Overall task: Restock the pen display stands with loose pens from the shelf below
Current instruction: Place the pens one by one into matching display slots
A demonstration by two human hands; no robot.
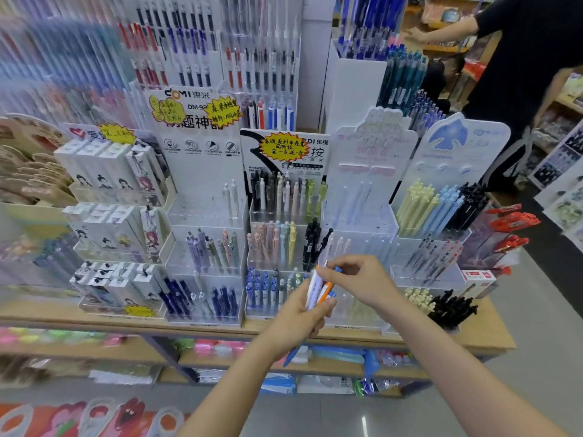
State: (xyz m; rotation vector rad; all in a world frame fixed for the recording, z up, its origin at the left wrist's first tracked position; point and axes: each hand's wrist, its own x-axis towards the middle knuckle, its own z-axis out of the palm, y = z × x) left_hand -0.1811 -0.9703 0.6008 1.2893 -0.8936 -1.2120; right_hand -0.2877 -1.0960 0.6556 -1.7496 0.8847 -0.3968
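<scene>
My left hand (299, 313) grips a small bundle of loose pens (320, 290), white, orange and blue, held upright in front of the display stands. My right hand (356, 279) pinches the top of one pen in that bundle. Both hands hover before the middle stand (280, 216), whose tiers hold black, pastel and blue pens. To its right a pale stand (362, 222) has only a few pens in its clear tiers. A further stand (441, 212) carries yellow, light blue and black pens.
The stands sit on a wooden shelf top (492, 329); lower shelves (331, 357) hold packets and boxes. Boxed sets (110, 171) fill the left. Red pens (511, 222) stick out at right. Another person in black (530, 74) stands at the back right, over grey floor (536, 310).
</scene>
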